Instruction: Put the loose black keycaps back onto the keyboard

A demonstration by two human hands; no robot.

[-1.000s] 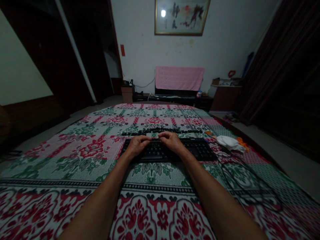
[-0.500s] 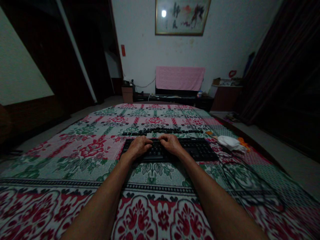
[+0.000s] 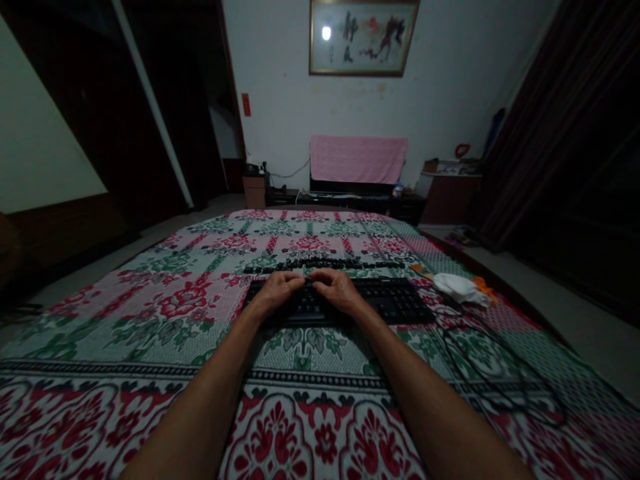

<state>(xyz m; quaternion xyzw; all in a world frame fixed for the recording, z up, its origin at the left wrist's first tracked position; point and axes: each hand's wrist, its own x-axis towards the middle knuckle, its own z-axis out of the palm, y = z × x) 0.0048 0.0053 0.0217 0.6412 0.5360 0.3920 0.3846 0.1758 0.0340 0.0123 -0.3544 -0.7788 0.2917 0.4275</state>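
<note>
A black keyboard [image 3: 395, 301] lies flat on the patterned bedspread in front of me. Above its back edge my left hand [image 3: 283, 291] and my right hand [image 3: 336, 288] meet almost fingertip to fingertip, both closed with thumb and fingers together. Something small and dark shows between the fingertips, too small to name. Just beyond the keyboard runs a row of loose black keycaps [image 3: 345, 263]. My hands cover part of the left and middle keys.
Right of the keyboard lie a crumpled white cloth [image 3: 460, 288] and an orange item [image 3: 485, 290]. A black cable [image 3: 505, 393] loops over the floral bedspread [image 3: 150, 360]. Farther off, a pink cloth [image 3: 359, 159] drapes something on a low cabinet by the wall.
My right hand has moved slightly left and up off the keys, its fingertips now close to those of my left hand. The keyboard stays in place; the view has tilted slightly.
</note>
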